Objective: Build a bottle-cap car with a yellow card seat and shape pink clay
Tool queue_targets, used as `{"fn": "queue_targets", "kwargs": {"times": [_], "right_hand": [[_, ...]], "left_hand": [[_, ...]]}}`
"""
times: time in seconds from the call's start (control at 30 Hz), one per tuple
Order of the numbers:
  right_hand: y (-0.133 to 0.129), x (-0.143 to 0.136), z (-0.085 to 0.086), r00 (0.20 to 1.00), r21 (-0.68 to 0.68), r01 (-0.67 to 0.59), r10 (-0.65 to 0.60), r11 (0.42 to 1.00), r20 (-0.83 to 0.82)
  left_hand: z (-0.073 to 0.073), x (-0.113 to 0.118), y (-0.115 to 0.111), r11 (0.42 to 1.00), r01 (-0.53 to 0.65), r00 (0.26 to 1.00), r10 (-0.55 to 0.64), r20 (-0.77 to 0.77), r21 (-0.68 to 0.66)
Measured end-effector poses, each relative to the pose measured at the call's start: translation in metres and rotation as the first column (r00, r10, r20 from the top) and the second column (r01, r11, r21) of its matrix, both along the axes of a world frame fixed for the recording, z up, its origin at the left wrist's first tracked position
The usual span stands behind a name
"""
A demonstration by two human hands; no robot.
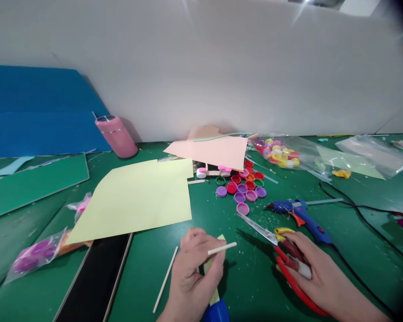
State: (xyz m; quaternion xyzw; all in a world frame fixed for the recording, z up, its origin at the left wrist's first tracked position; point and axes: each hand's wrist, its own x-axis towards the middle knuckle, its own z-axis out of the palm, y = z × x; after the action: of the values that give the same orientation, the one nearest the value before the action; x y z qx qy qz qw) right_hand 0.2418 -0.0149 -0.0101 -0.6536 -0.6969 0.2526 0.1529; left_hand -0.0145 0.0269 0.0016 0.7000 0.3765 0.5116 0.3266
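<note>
Above the near desk, the left hand is pinching a short white stick whose long axis is running left to right. The right hand, fingers wrapped, is gripping red-handled scissors, blades pointing far-left toward a pink cap.

We counted one stick in our left hand, a second stick just left of it, one pair of scissors in our right hand, one glue gun just beyond, at least fifteen loose caps ahead of both, and one bottle well ahead-left.
</note>
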Motion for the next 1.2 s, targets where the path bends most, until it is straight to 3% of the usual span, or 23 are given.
{"fn": "queue_targets", "kwargs": {"times": [0.1, 0.27, 0.4, 0.57, 0.67, 0.83, 1.0, 1.2], "right_hand": [[0.000, -0.001, 0.001, 1.000, 0.029, -0.002, 0.002, 1.000, 0.005], [0.000, -0.001, 0.000, 1.000, 0.039, -0.027, 0.026, 0.999, 0.007], [0.002, 0.001, -0.005, 0.993, 0.060, -0.063, 0.056, 0.996, 0.107], [0.010, -0.003, -0.005, 0.969, 0.056, -0.067, 0.052, 0.996, 0.243], [0.016, -0.006, -0.004, 0.959, 0.072, -0.078, 0.055, 0.994, 0.280], [0.019, -0.006, -0.002, 0.938, 0.185, -0.091, 0.022, 0.979, 0.346], [0.019, -0.022, 0.011, 0.963, 0.287, -0.108, 0.029, 0.952, 0.266], [0.037, -0.077, 0.019, 0.956, 0.282, -0.285, 0.252, 0.916, 0.147]], "left_hand": [[0.001, 0.000, -0.001, 0.997, -0.046, 0.997, 0.049, -0.054, 0.069], [0.004, 0.001, -0.002, 0.994, -0.101, 0.991, 0.105, -0.079, 0.050], [0.003, 0.000, -0.003, 0.995, -0.089, 0.995, 0.090, -0.043, 0.038], [0.005, -0.001, -0.001, 0.990, -0.051, 0.993, 0.064, 0.099, -0.131], [0.006, -0.001, 0.001, 0.951, -0.024, 0.980, 0.084, 0.183, -0.309], [-0.001, -0.003, 0.002, 0.812, -0.002, 0.948, 0.187, 0.257, -0.583], [-0.008, -0.001, 0.003, 0.751, 0.025, 0.911, 0.255, 0.325, -0.659], [-0.015, 0.001, 0.004, 0.715, 0.031, 0.883, 0.308, 0.355, -0.698]]}}
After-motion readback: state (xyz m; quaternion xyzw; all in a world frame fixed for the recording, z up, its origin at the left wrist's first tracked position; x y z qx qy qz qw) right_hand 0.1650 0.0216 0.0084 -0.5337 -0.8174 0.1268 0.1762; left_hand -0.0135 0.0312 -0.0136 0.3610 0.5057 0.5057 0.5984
